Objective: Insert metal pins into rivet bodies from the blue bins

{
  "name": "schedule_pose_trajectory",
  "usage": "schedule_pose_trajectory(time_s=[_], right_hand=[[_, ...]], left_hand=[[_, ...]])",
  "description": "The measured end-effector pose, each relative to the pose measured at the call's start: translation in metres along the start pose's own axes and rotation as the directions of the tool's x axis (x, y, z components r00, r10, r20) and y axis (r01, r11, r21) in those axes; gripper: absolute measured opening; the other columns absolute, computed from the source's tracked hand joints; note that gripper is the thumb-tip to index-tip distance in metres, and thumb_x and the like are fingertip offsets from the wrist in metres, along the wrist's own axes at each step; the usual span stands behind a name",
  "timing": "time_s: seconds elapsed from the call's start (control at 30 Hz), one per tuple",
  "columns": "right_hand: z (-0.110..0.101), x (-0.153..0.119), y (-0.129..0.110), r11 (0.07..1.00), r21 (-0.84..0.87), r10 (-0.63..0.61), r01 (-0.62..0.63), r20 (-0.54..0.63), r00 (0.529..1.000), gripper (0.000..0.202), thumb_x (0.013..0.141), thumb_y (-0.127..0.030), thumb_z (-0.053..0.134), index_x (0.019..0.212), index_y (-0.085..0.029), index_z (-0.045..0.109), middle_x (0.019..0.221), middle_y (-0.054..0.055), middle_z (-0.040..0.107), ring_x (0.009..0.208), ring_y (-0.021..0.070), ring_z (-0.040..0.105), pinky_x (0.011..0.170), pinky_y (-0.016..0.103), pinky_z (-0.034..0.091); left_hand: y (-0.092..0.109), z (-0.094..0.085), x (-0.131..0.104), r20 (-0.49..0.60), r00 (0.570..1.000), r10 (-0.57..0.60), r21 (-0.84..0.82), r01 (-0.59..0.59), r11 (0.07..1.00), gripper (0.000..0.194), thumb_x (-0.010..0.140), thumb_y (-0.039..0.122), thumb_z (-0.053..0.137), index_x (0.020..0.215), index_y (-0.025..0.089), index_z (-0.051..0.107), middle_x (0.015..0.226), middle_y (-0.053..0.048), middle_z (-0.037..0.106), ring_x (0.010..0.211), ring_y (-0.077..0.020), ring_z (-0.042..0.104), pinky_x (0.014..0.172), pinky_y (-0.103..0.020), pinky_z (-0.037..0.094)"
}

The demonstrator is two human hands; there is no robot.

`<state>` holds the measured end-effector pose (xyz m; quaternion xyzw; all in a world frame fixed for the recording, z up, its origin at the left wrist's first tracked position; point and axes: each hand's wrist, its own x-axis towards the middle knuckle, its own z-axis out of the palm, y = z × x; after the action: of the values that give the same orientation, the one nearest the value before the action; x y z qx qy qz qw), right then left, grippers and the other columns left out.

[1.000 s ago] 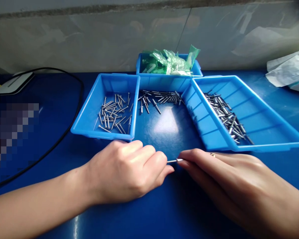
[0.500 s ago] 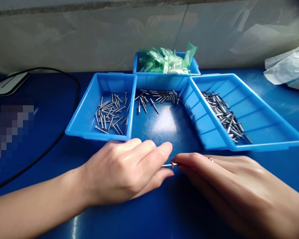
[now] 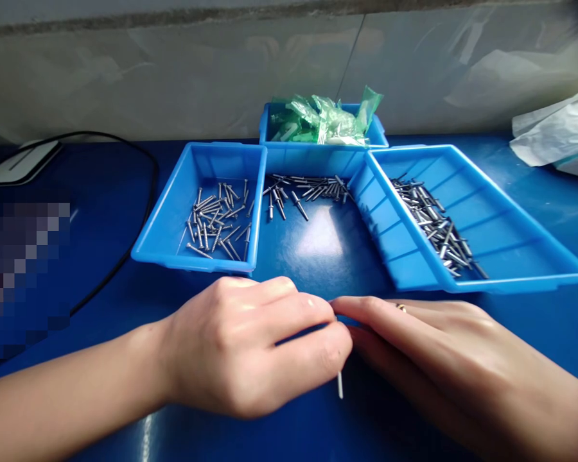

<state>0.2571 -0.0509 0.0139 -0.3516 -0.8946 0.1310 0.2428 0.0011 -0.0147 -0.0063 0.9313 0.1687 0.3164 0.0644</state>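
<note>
Holds left hand (image 3: 255, 350) and right hand (image 3: 438, 350) touching at the fingertips; cannot tell either one's pinch. Shows a thin metal pin (image 3: 340, 386) jutting from there, pointing to six o'clock with its long axis nearly along twelve-to-six, upper part hidden. Counts one pin, two hands, three blue trays: screw tray (image 3: 192, 262) at ten, rivet tray (image 3: 501, 218) at two, bag tray (image 3: 313, 158) at twelve. Finds screws (image 3: 216, 221) too overlapped to number.
</note>
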Motion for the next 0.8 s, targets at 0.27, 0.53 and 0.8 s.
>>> schedule_pose_trajectory(time_s=[0.27, 0.53, 0.8], right_hand=[[0.003, -0.007, -0.002, 0.999, -0.035, 0.026, -0.026, 0.003, 1.0, 0.035, 0.128, -0.018, 0.041, 0.098, -0.025, 0.059, 0.077, -0.003, 0.078, 0.051, 0.0109, 0.071, 0.053, 0.023, 0.052], [0.004, -0.013, 0.005, 0.996, -0.081, -0.038, 0.037, -0.022, 0.999, 0.032, 0.123, -0.008, 0.041, 0.1, -0.029, 0.048, 0.087, -0.001, 0.084, 0.057, 0.0122, 0.078, 0.055, 0.024, 0.054], [0.004, -0.007, 0.003, 0.999, -0.032, -0.031, 0.032, 0.03, 0.999, 0.036, 0.114, -0.002, 0.039, 0.094, -0.026, 0.058, 0.074, -0.004, 0.072, 0.05, 0.0112, 0.068, 0.05, 0.024, 0.051]], left_hand=[[-0.006, -0.009, 0.006, 0.087, 0.996, 0.023, 0.083, -0.03, 0.996, 0.029, 0.114, 0.006, 0.055, 0.096, 0.016, 0.076, 0.084, 0.0, 0.082, 0.066, -0.0152, 0.072, 0.062, -0.03, 0.059], [-0.007, -0.001, 0.008, 0.05, 0.999, 0.02, 0.075, -0.024, 0.997, 0.037, 0.116, 0.007, 0.054, 0.088, 0.012, 0.078, 0.073, -0.002, 0.074, 0.059, -0.0191, 0.067, 0.057, -0.036, 0.055], [-0.005, -0.002, 0.004, 0.026, 0.999, 0.034, 0.024, -0.034, 0.999, 0.036, 0.122, 0.013, 0.052, 0.098, 0.015, 0.079, 0.082, -0.001, 0.079, 0.068, -0.0159, 0.073, 0.063, -0.031, 0.057]])
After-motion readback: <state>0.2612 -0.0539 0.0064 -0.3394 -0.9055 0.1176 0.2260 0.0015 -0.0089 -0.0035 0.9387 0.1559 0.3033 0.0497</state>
